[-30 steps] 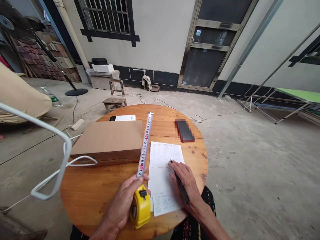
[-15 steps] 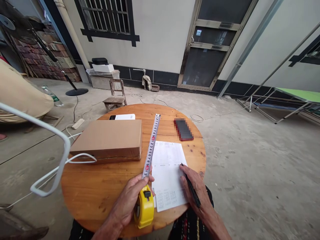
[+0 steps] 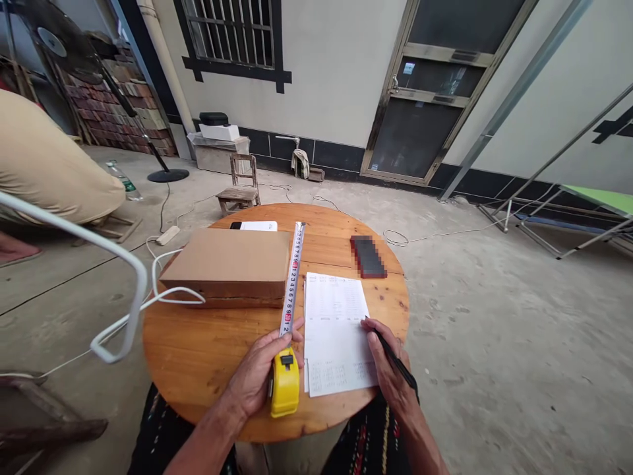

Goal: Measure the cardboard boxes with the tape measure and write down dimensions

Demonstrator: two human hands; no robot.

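My left hand is closed around a yellow tape measure, thumb on the blade just above the case. The silver blade stretches away from me across the table, along the right side of a brown cardboard box. In my right hand is a black pen, its tip end near the right edge of a printed sheet of paper. Handwritten figures fill the lower part of the sheet, and another sheet's edge shows beneath it. Whether the pen tip touches the paper, I cannot tell.
Everything lies on a round wooden table. A blurred-out phone is at its right, a white item behind the box. White cable and a white bent tube stand at left; a person's leg is beyond.
The tape measure has shifted slightly left and now lies closer to the box's right side. My right hand has moved a little right and up. The whole view has shifted slightly.
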